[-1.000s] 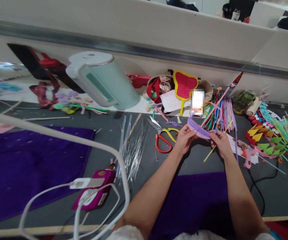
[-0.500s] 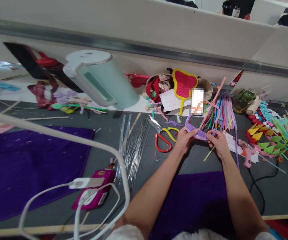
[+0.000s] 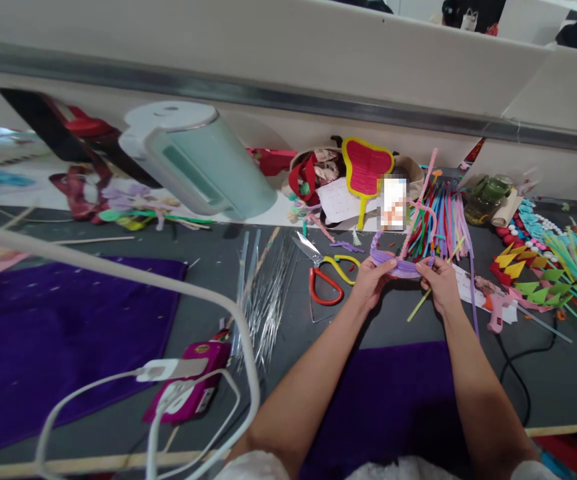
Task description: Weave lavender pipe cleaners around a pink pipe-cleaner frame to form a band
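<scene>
Between my hands is a purple pipe-cleaner piece [image 3: 402,269], a curved band of several strands side by side. My left hand [image 3: 372,279] pinches its left part, thumb on top. The right end is gripped by my right hand [image 3: 437,280], thumb and fingers closed on it. A twisted pink pipe-cleaner stem [image 3: 422,193] rises from the band and leans to the upper right, with a curved pink side piece. Left of my left hand lie scissors [image 3: 329,267] with red and yellow handles. Behind the band rests a bundle of coloured pipe cleaners [image 3: 451,223].
A pale green kettle [image 3: 218,167] stands at the back. A white cable [image 3: 228,303] loops across the left front near a magenta box [image 3: 193,380]. Silver wires [image 3: 271,303] lie beside the scissors. A pink glue gun [image 3: 497,312] lies right of my hands; purple cloths [image 3: 383,393] cover part of the table.
My right hand has shifted slightly along the band's right end, its thumb now laid on the strands. The pink stem tilts a little less to the right. The view has shifted slightly.
</scene>
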Available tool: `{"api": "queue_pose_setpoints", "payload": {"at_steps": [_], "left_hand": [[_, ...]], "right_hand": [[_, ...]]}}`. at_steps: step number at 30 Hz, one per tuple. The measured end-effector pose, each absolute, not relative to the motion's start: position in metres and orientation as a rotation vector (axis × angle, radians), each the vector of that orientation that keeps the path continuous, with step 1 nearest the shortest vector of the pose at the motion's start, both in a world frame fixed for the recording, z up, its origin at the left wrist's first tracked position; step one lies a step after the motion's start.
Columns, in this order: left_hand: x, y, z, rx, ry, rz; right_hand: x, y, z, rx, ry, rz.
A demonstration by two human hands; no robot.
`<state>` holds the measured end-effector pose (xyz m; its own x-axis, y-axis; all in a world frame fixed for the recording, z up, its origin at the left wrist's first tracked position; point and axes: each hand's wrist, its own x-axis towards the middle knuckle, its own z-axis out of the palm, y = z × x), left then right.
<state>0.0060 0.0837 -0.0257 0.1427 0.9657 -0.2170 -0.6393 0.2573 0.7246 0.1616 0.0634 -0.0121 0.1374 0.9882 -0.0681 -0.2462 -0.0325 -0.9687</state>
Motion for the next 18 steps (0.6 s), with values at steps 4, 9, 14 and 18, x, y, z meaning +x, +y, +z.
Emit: {"api": "queue_pose_setpoints", "payload": {"at_steps": [4,9,14,18], "left_hand": [[0.005,0.085,-0.029,0.551,0.786,1.219],[0.003,0.085,-0.027,0.565,0.804,1.221],[0.002,0.085,-0.025,0.605,0.788,1.238],[0.001,0.085,-0.024,0.631,0.809,1.228]], "right_hand": [[0.165,0.065,-0.013,-1.134,-0.868,1.219],[0.170,0.065,-0.015,-1.139,-0.933,1.248],[0.172,0.064,-0.012,-1.123,-0.949,1.262],[0.173,0.064,-0.012,-1.164,-1.004,1.254]]}}
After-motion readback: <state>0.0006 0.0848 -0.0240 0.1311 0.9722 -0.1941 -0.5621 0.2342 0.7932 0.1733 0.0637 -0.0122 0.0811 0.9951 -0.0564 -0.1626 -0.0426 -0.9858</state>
